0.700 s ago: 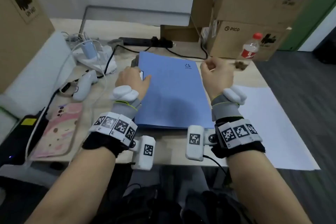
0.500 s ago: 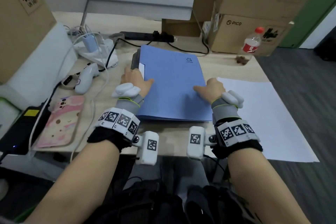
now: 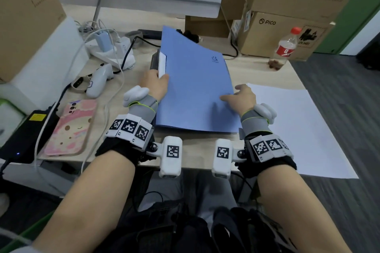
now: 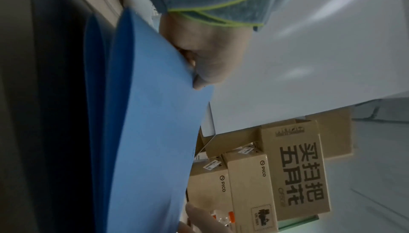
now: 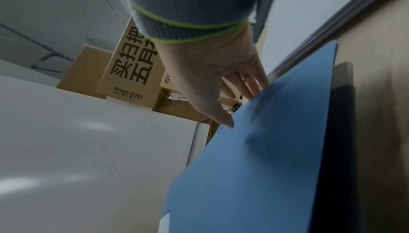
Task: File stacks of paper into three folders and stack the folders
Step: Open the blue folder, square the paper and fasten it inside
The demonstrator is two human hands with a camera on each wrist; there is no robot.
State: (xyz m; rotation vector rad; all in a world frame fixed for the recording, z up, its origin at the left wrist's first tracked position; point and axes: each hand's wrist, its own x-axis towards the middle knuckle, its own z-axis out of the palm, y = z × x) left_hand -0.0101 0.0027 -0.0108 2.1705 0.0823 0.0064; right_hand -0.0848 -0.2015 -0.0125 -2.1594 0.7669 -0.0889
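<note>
A blue folder point(image 3: 195, 88) lies in the middle of the desk, its far left corner lifted. My left hand point(image 3: 157, 82) pinches its left edge, thumb on top; in the left wrist view the hand point(image 4: 199, 58) grips the top blue folder point(image 4: 155, 131), with more blue layers under it. A white sheet edge point(image 3: 162, 63) shows beneath the cover. My right hand point(image 3: 240, 96) holds the folder's right edge, thumb on the cover and fingers point(image 5: 254, 88) behind the edge of the folder point(image 5: 276, 149). A white paper stack point(image 3: 292, 129) lies to the right.
A pink phone point(image 3: 72, 127), a white controller point(image 3: 98, 80), chargers and cables point(image 3: 111, 47) crowd the desk's left side. A dark slab point(image 3: 153, 61) sits under the folder. A bottle point(image 3: 284, 49) and cardboard boxes point(image 3: 273, 33) stand at the back right.
My right hand came down from a raised fist onto the folder's right edge. The folder's far left corner has risen off what lies under it.
</note>
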